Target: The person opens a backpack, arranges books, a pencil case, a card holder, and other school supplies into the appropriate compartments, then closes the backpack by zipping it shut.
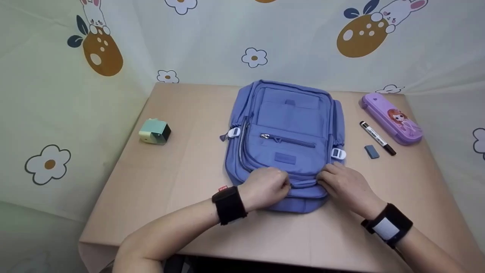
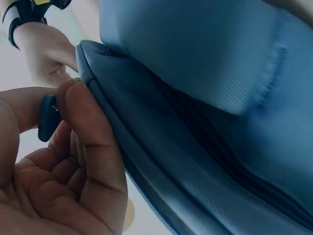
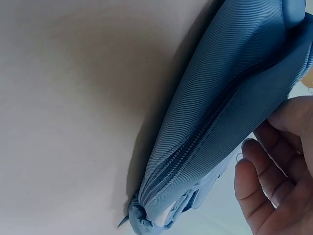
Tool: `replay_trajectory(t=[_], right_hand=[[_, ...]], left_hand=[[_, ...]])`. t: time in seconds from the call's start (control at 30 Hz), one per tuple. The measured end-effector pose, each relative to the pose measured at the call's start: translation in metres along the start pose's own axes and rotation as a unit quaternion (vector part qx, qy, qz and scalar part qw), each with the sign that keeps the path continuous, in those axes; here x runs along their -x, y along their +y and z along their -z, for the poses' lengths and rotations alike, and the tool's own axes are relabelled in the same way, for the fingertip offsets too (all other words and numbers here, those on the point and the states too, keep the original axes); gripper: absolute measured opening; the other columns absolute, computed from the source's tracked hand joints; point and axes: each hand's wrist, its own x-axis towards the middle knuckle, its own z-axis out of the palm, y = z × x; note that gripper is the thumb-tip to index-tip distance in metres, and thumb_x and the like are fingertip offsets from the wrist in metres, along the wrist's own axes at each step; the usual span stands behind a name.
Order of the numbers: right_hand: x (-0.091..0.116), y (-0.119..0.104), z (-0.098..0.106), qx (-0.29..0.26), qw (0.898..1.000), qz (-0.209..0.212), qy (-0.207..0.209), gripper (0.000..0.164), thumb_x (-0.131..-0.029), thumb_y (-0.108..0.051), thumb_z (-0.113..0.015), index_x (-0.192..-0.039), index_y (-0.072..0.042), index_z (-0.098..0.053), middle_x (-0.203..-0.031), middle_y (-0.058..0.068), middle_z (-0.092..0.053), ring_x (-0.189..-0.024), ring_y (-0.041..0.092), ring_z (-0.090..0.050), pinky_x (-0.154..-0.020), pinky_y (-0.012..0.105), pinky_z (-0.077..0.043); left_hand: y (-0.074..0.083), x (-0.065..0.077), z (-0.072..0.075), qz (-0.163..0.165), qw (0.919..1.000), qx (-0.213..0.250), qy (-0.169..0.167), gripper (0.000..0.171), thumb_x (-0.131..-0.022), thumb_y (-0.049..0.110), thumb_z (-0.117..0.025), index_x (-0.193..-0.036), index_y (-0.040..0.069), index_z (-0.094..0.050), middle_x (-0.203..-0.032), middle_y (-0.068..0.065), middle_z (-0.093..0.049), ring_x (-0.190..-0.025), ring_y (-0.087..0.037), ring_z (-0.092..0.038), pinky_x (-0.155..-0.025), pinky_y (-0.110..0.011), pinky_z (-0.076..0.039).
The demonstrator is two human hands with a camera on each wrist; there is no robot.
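Note:
A blue backpack (image 1: 291, 113) lies front side up, its lower end toward me. My left hand (image 1: 267, 185) is at the lower front pocket and pinches a blue zipper pull (image 2: 47, 118) between thumb and forefinger; the tab shows in the left wrist view. At the lower right corner of the same pocket, my right hand (image 1: 348, 186) holds the edge of the fabric with bent fingers. A closed zipper (image 3: 195, 134) runs along the bag's side in the right wrist view. Along the left side of the front, another zipper track (image 1: 241, 151) curves downward.
To the right lie a purple pencil case (image 1: 392, 119), a black-and-white marker (image 1: 377, 138) and a small blue-grey eraser (image 1: 371, 151). A mint-green and black boxy item (image 1: 155, 131) sits on the left of the table (image 1: 189, 159). Patterned cloth (image 1: 212, 45) hangs behind.

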Motion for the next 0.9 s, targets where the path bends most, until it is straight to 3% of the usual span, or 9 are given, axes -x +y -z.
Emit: replay_trajectory(t=[0.1,0.27,0.47,0.53,0.63,0.7,0.8,0.9], right_hand=[[0.001,0.001,0.001,-0.002,1.0,-0.003,-0.005,0.02,-0.081,-0.004,-0.083,-0.095,-0.013,-0.072,-0.092,-0.003,-0.061,-0.08,0.017,-0.057,-0.063,0.034,-0.051],[0.001,0.001,0.001,-0.005,1.0,-0.011,-0.017,0.019,-0.081,-0.006,-0.083,-0.096,-0.014,-0.073,-0.093,-0.003,-0.061,-0.081,0.017,-0.057,-0.064,0.034,-0.051],[0.001,0.001,-0.001,-0.006,0.999,-0.02,-0.029,0.018,-0.083,-0.007,-0.082,-0.096,-0.015,-0.073,-0.093,-0.003,-0.062,-0.083,0.018,-0.056,-0.065,0.034,-0.051],[0.001,0.001,-0.001,-0.006,0.999,-0.023,-0.032,0.018,-0.083,-0.007,-0.082,-0.096,-0.015,-0.072,-0.093,-0.003,-0.062,-0.083,0.018,-0.056,-0.065,0.034,-0.051],[0.001,0.001,-0.001,-0.007,0.999,-0.028,-0.033,0.018,-0.083,-0.008,-0.081,-0.096,-0.015,-0.072,-0.093,-0.004,-0.062,-0.084,0.017,-0.056,-0.066,0.034,-0.051],[0.001,0.0,-0.001,-0.009,0.999,-0.03,-0.034,0.017,-0.083,-0.008,-0.082,-0.096,-0.015,-0.072,-0.093,-0.004,-0.062,-0.084,0.017,-0.057,-0.066,0.035,-0.051],[0.001,-0.001,-0.001,-0.011,0.999,-0.035,-0.035,0.017,-0.083,-0.007,-0.081,-0.095,-0.015,-0.073,-0.093,-0.004,-0.062,-0.084,0.017,-0.057,-0.066,0.035,-0.051],[0.0,-0.002,0.0,-0.011,0.999,-0.039,-0.035,0.015,-0.085,-0.008,-0.08,-0.095,-0.015,-0.072,-0.093,-0.004,-0.062,-0.084,0.017,-0.056,-0.066,0.035,-0.051]], left_hand=[[0.002,-0.002,-0.004,-0.006,0.9999,-0.008,0.0,0.019,-0.094,0.017,-0.064,-0.076,0.017,-0.071,-0.07,0.008,-0.063,-0.06,-0.012,-0.06,-0.052,-0.031,-0.05],[-0.001,0.0,-0.003,-0.004,0.9999,-0.003,-0.011,0.016,-0.095,0.018,-0.065,-0.084,0.017,-0.076,-0.076,0.007,-0.069,-0.065,-0.012,-0.064,-0.056,-0.029,-0.052],[-0.011,0.009,0.008,-0.006,0.9999,0.01,0.0,0.026,-0.099,0.029,-0.065,-0.08,0.016,-0.076,-0.068,0.008,-0.064,-0.057,-0.009,-0.056,-0.052,-0.028,-0.047],[-0.017,0.013,0.014,-0.008,0.9998,0.006,0.016,0.021,-0.099,0.027,-0.066,-0.085,0.015,-0.077,-0.074,0.007,-0.068,-0.062,-0.009,-0.06,-0.055,-0.028,-0.05],[-0.031,0.016,0.021,-0.014,0.9989,-0.012,0.042,0.012,-0.096,0.016,-0.066,-0.098,0.013,-0.077,-0.09,0.002,-0.073,-0.08,-0.015,-0.067,-0.071,-0.03,-0.056],[-0.041,0.016,0.024,-0.021,0.9982,-0.026,0.051,0.018,-0.092,0.008,-0.064,-0.105,0.011,-0.076,-0.099,-0.001,-0.072,-0.09,-0.019,-0.067,-0.081,-0.032,-0.055],[-0.056,0.018,0.026,-0.03,0.9981,-0.035,0.042,0.026,-0.088,0.003,-0.063,-0.109,0.009,-0.076,-0.101,-0.003,-0.07,-0.093,-0.022,-0.063,-0.084,-0.035,-0.052],[-0.066,0.021,0.026,-0.041,0.9986,-0.032,0.011,0.026,-0.087,0.007,-0.065,-0.111,0.009,-0.077,-0.1,-0.002,-0.068,-0.089,-0.022,-0.058,-0.08,-0.036,-0.05]])
